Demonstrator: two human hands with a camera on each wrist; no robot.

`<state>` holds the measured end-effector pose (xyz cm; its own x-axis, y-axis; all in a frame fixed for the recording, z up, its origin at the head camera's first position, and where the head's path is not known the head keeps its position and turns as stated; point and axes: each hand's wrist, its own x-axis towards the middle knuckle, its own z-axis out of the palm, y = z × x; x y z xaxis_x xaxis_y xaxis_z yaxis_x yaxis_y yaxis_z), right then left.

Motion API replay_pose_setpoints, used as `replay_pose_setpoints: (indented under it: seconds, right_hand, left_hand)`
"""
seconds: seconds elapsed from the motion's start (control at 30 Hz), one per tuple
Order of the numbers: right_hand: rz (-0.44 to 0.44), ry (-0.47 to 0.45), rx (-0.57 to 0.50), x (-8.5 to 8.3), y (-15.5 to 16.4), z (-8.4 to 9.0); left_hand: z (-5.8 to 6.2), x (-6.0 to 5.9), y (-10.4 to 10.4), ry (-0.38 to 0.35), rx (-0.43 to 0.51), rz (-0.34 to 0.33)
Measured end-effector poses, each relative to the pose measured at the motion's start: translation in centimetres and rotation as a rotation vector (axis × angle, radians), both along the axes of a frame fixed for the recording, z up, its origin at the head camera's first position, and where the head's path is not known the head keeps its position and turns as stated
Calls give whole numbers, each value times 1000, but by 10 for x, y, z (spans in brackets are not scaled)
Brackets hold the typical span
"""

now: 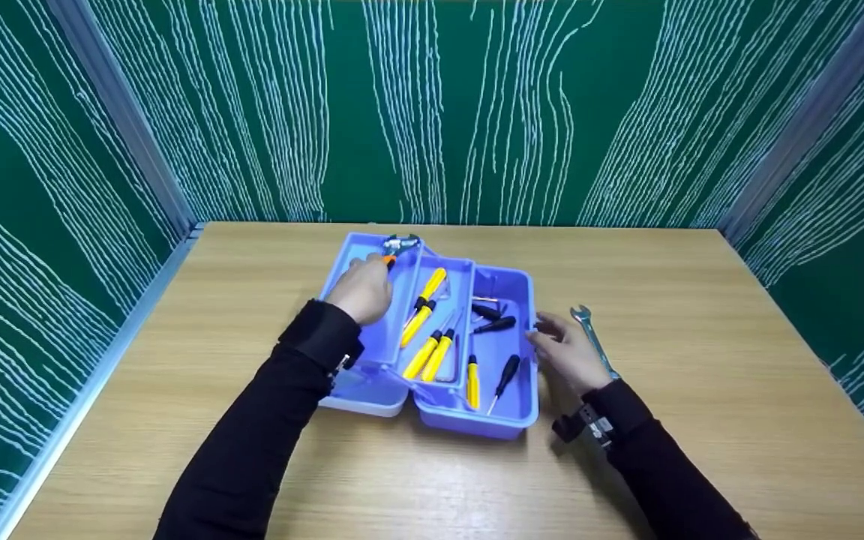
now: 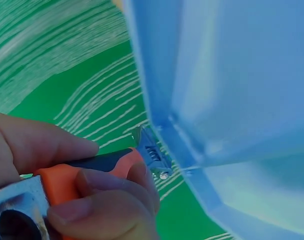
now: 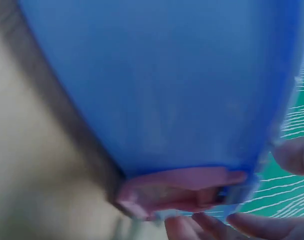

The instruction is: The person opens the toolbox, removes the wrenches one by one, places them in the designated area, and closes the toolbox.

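Observation:
An open blue toolbox with stepped trays stands mid-table. My left hand reaches over its left tray and grips the orange handle of an adjustable wrench, whose metal head points at the tray's far corner. The left wrist view shows fingers curled round that orange-and-black handle, with the wrench jaw beside the blue tray wall. My right hand rests with relaxed fingers against the box's right wall; the fingertips show below the wall.
Yellow-handled screwdrivers and black ones lie in the middle and right trays. A silver open-end spanner lies on the wooden table just right of my right hand. Green patterned walls close in on three sides.

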<state>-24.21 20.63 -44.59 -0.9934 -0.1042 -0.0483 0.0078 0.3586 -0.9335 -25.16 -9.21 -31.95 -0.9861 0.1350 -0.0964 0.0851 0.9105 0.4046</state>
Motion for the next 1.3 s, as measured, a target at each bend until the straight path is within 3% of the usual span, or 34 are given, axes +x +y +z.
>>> replay_pose_setpoints:
  seconds: [0.23,0.43,0.57,0.7,0.9,1.07,1.17,1.3]
  right_hand:
    - [-29,69,-29,7,-6,26]
    - [-7,103,-119,15,-25,43]
    - [45,73,-207,19,-39,49]
    - [97,43,-309,21,-54,54]
    - [89,2,-442,25,-74,53]
    - [68,-4,-490,29,-83,48]
    - [18,-23,-514,30,-86,47]
    - [-30,-60,-527,30,-85,48]
  left_hand:
    - [-1,17,11,211,98,-19]
    - [-18,37,27,475,160,-153]
    - [-31,50,41,652,114,-222]
    - [-45,63,57,798,1,-239]
    - [-67,77,77,923,-104,-225]
    - [-84,80,90,1021,-181,-151]
    - [-90,81,95,1025,-202,-122]
    - [-91,83,99,973,-152,-129]
